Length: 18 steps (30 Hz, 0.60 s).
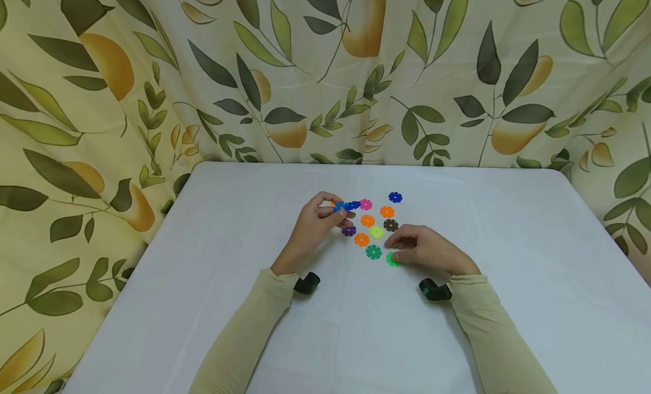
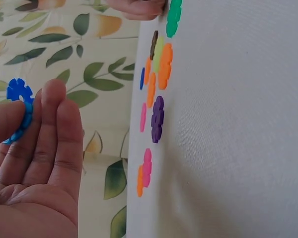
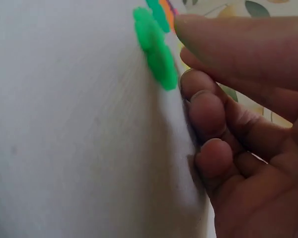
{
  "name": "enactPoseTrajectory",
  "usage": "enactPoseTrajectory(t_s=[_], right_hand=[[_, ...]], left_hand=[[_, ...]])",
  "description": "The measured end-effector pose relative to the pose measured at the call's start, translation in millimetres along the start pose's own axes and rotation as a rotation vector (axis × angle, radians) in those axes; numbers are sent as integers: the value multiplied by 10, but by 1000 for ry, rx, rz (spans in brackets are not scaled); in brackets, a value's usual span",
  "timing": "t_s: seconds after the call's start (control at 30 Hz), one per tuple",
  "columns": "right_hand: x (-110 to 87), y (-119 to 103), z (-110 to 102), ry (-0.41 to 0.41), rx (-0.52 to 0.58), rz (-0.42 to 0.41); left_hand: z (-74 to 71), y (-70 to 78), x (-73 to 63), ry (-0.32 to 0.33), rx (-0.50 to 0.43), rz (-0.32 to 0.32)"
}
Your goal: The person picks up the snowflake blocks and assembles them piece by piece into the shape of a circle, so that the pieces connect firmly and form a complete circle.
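My left hand is raised a little above the table and pinches a light blue notched plastic disc between thumb and fingers. A dark blue disc is joined to it and sticks up past the thumb. Low over the table, my right hand has loosely bent fingers beside a bright green notched disc. The thumb is close to that disc's edge; whether it touches cannot be told. A teal green disc lies just left of the bright green one.
Several flat discs lie between the hands: orange, yellow-green, brown, purple, pink and dark blue. A white cloth covers the table. Behind it hangs a leaf-patterned curtain.
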State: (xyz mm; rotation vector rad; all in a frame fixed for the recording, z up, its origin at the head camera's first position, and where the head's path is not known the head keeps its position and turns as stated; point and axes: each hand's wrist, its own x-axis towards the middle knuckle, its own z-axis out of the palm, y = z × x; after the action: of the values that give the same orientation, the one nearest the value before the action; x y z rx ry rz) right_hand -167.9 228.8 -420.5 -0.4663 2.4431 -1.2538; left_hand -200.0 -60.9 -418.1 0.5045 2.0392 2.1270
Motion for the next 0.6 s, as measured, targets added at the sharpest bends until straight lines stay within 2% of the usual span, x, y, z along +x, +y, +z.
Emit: enactPoseTrajectory(t_s=[0.2, 0.6], right_hand=[[21, 35, 29, -17, -63, -47], [22, -21, 65, -6, -150, -60]], left_hand=[[-1, -4, 4, -3, -23, 8], [-11, -23, 8, -11, 5, -17]])
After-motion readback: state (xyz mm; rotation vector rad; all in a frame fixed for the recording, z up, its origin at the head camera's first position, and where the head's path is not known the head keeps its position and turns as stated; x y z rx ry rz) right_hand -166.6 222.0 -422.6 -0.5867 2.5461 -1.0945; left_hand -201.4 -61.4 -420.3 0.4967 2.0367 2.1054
